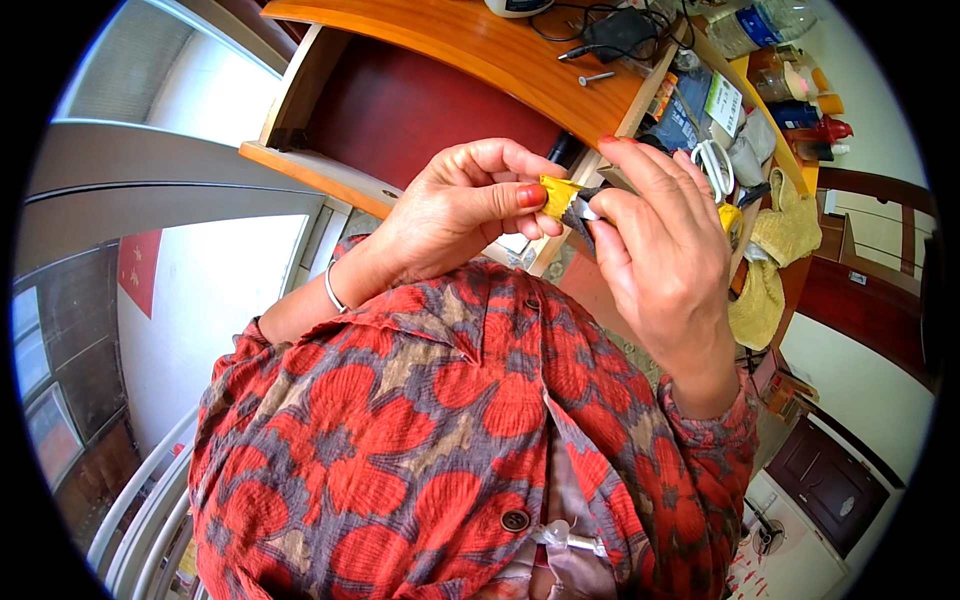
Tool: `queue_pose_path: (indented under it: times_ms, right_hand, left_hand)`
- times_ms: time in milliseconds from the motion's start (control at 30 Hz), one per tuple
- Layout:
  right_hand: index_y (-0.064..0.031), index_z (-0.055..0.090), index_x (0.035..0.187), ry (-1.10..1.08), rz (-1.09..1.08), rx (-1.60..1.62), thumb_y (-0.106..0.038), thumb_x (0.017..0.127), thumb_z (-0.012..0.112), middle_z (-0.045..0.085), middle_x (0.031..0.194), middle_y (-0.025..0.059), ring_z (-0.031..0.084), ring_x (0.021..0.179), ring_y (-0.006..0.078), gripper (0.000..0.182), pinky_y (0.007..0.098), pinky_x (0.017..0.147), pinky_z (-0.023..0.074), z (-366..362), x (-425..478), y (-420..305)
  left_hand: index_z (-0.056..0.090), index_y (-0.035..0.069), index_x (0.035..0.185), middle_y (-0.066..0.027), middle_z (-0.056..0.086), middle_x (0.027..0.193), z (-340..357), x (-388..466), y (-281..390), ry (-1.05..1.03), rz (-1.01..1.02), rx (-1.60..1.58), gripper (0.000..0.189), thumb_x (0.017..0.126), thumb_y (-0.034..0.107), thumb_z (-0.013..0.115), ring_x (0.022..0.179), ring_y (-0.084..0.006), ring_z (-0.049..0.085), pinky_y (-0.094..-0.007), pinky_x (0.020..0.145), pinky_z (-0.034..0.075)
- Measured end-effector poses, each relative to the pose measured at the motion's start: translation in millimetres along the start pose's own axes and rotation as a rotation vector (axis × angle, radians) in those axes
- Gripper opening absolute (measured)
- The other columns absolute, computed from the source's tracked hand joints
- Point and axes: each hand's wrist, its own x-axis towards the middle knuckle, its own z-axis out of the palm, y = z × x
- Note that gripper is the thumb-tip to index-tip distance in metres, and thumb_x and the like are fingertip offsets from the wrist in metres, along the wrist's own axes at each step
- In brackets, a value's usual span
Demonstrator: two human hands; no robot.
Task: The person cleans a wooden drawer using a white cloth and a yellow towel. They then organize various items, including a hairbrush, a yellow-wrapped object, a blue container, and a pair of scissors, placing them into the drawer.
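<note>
Between the thumb and fingers of my left hand [465, 191] is a small yellow packet or piece of tape [557, 196]; which of these it is, I cannot tell. A dark, rough-edged strip [579, 223] and a small white piece [585, 209] adjoin its right end. My right hand [664, 240] pinches that end with thumb and index finger, its other fingers raised. Both hands meet in front of my chest, above the gap between two pulled-out drawers. The fingers hide part of the small item.
Beyond my left hand is an open drawer with a red bottom [427, 105]. A second drawer [637, 90] at right holds cables, packets and a box. On the wooden desktop [465, 37] lie a screw or nail [596, 79] and a black adapter [619, 34]. A yellow cloth [784, 232] hangs at right.
</note>
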Motion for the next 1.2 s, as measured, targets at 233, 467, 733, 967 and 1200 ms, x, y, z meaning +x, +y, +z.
queue_pose_path:
  times_ms: [233, 467, 733, 967, 1200]
  right_hand:
    - [0.0002, 0.056, 0.083, -0.034, -0.014, -0.003, 0.003, 0.068, 0.065, 0.058, 0.112, 0.0166, 0.058, 0.102, 0.0328, 0.018, 0.0482, 0.09, 0.0431, 0.3, 1.6, 1.3]
    - [0.0008, 0.054, 0.084, -0.069, 0.012, -0.011, 0.003, 0.07, 0.065, 0.056, 0.112, 0.0177, 0.057, 0.101, 0.0341, 0.018, 0.0491, 0.091, 0.0428, -1.5, 0.2, 0.4]
    - [0.0015, 0.053, 0.086, -0.025, 0.118, 0.076, 0.007, 0.072, 0.061, 0.056, 0.108, 0.0175, 0.059, 0.093, 0.0327, 0.018, 0.0408, 0.081, 0.0496, -4.2, -1.6, 3.3]
    - [0.0004, 0.054, 0.087, -0.108, 0.389, 0.496, 0.006, 0.075, 0.059, 0.058, 0.108, 0.0158, 0.062, 0.093, 0.0283, 0.015, 0.0332, 0.074, 0.0496, 2.7, -2.5, -0.5]
    - [-0.0002, 0.053, 0.087, -0.096, 0.344, 0.433, 0.006, 0.075, 0.058, 0.058, 0.107, 0.015, 0.061, 0.092, 0.0288, 0.015, 0.0324, 0.074, 0.049, 1.3, -4.7, 0.8]
  left_hand:
    - [0.057, -0.005, 0.108, -0.0126, 0.064, 0.094, 4.2, 0.3, 1.4, 0.067, -0.016, 0.143, 0.021, 0.089, 0.001, 0.054, 0.08, -0.0163, 0.065, -0.0252, 0.075, 0.054]
    - [0.059, -0.004, 0.105, -0.0125, 0.065, 0.091, 4.3, 0.7, 0.6, 0.103, -0.028, 0.148, 0.017, 0.089, 0.002, 0.054, 0.078, -0.0172, 0.065, -0.0252, 0.07, 0.053]
    - [0.052, 0.0, 0.12, -0.0086, 0.062, 0.101, 2.2, 1.6, 2.0, 0.044, 0.012, 0.127, 0.033, 0.088, 0.004, 0.058, 0.086, -0.0153, 0.062, -0.0257, 0.076, 0.05]
    - [0.048, 0.001, 0.125, -0.0056, 0.059, 0.109, 14.2, 2.6, 2.2, -0.079, 0.082, 0.411, 0.047, 0.081, -0.002, 0.064, 0.094, -0.0124, 0.059, -0.0255, 0.085, 0.051]
    - [0.056, -0.001, 0.115, -0.0059, 0.061, 0.102, 9.8, 0.4, 5.4, -0.049, 0.11, 0.616, 0.035, 0.081, 0.0, 0.065, 0.093, -0.012, 0.059, -0.0268, 0.084, 0.052]
